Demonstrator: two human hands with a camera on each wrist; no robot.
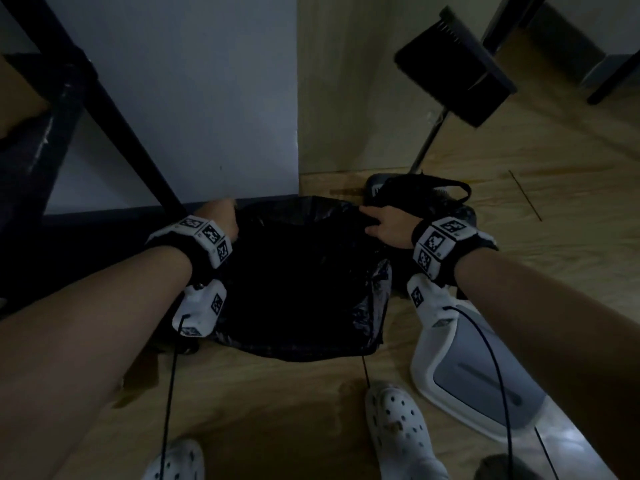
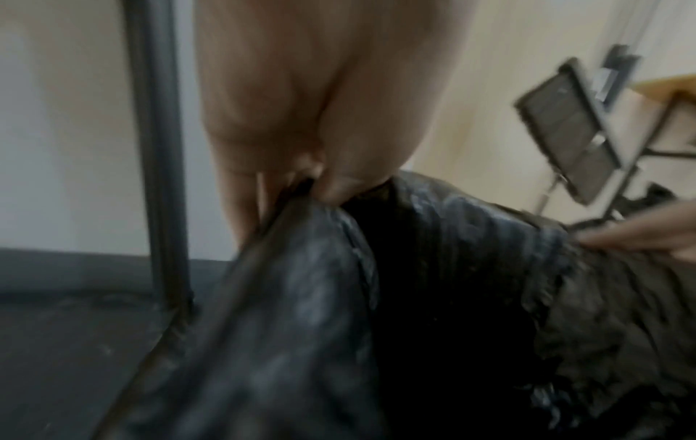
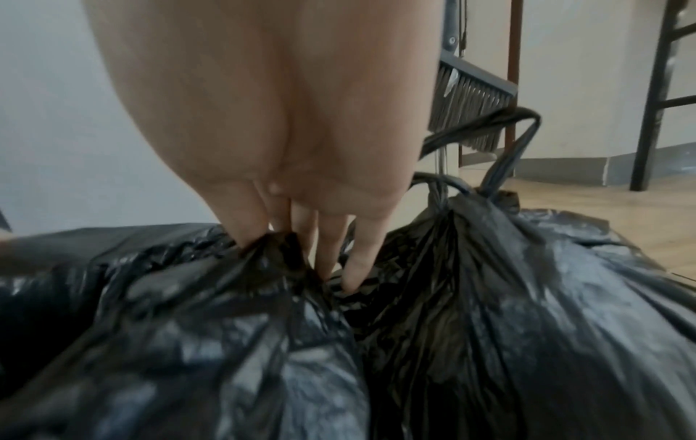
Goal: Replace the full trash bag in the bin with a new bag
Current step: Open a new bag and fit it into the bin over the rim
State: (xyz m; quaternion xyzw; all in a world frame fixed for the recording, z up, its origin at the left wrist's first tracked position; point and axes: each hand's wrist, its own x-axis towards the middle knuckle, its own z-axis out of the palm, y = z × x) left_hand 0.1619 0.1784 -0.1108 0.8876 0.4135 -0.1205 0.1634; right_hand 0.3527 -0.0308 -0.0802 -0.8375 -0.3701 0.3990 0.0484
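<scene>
While left hand [image 2: 301, 125] pinches new bag [image 1: 304, 271] rim, right hand [image 3: 271, 125] grip pinches opposite rim, fingers nearly straight

Tied full bag [image 1: 422, 195] crowding bin's right, table leg [image 1: 114, 109] left

Black crinkled plastic liner bag [image 1: 304, 271]: interior reads solid black, contents indeterminable. Bin beneath it fully covered, not visible. Left wrist view motion-blurred; left hand [image 2: 301, 134] fingertips buried in the bag edge. Grey-and-white plastic lid [image 1: 485, 386] partly behind the right forearm.
</scene>
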